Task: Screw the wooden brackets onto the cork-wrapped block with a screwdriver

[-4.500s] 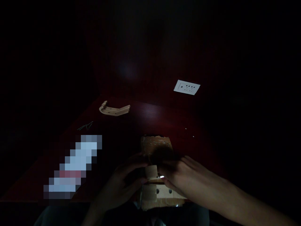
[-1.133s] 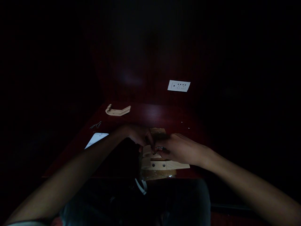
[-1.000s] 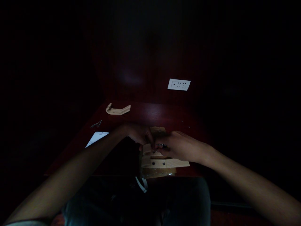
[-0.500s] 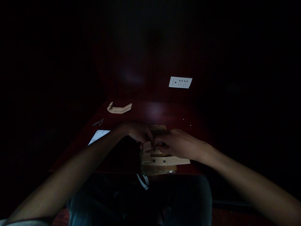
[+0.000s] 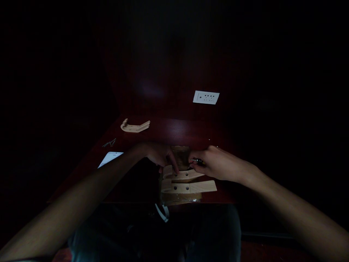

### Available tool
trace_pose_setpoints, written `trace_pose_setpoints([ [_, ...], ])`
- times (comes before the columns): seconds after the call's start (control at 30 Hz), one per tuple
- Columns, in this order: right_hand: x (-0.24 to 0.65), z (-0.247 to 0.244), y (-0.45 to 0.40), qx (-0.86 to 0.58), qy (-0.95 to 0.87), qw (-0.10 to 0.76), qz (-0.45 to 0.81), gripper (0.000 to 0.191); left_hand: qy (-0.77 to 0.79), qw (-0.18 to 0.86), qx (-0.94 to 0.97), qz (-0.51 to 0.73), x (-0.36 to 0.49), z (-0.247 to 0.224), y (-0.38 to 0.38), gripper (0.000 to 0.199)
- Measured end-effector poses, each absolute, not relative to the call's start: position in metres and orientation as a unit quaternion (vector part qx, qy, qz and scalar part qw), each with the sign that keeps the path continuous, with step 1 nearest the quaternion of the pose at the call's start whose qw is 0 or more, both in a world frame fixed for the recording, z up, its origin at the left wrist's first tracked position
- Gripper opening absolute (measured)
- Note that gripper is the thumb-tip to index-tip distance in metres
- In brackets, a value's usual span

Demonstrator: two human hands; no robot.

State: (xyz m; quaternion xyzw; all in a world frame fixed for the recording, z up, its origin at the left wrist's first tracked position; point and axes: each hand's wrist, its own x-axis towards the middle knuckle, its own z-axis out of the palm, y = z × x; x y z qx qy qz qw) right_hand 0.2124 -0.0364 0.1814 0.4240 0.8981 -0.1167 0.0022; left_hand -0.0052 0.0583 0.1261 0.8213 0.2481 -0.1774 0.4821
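Two pale wooden hooks lie side by side on a taped brown cardboard piece [image 5: 182, 154] at the table's front edge. The near hook [image 5: 203, 186] shows two dark holes and a curved left end. My left hand [image 5: 160, 154] grips the curved end of the far hook [image 5: 181, 175], with a fingertip beside one of its holes. Just right of that hook, my right hand [image 5: 218, 163] pinches a slim pen-like tool [image 5: 197, 160] with a silvery tip pointing left. The dim light hides what kind of tool it is.
Another pair of wooden hooks [image 5: 136, 128] lies at the back left of the dark red table [image 5: 174, 133]. Several thin screws or nails [image 5: 109, 143] and a lit phone [image 5: 109, 158] are at the left. A white socket plate [image 5: 206, 97] is on the wall.
My right hand has moved right with the tool, away from the far hook's holes, which now show. My left hand stays on the far hook. The view has shifted slightly.
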Motion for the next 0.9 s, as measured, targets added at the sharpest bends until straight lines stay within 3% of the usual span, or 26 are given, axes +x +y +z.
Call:
trace_pose_setpoints([
  [0.2, 0.216, 0.173, -0.04, 0.441, 0.89, 0.02, -0.109, 0.019, 0.25, 0.493, 0.815, -0.171, -0.004, 0.127, 0.057, 0.042],
  [0.53, 0.229, 0.163, -0.037, 0.456, 0.877, -0.046, -0.147, 0.016, 0.239, 0.516, 0.807, -0.16, -0.004, 0.125, 0.057, 0.038],
  [0.9, 0.235, 0.15, -0.035, 0.492, 0.857, -0.058, -0.144, 0.023, 0.238, 0.541, 0.795, -0.137, -0.008, 0.117, 0.058, 0.039],
])
